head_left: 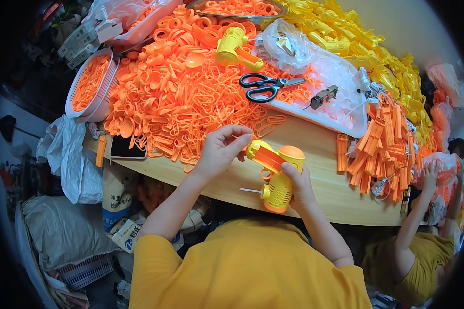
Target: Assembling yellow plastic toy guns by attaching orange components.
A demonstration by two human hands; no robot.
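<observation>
My right hand grips a yellow and orange toy gun by its handle, just above the wooden table's front edge. My left hand pinches the front end of the toy's orange top with its fingertips. A second yellow toy gun lies on a big heap of orange plastic parts further back. Black-handled scissors rest at the heap's right edge.
A white tray holds clear bags and a small dark part. Orange strips pile at the right, yellow parts behind them. A white basket and a black phone sit left. Another person in yellow works at the lower right.
</observation>
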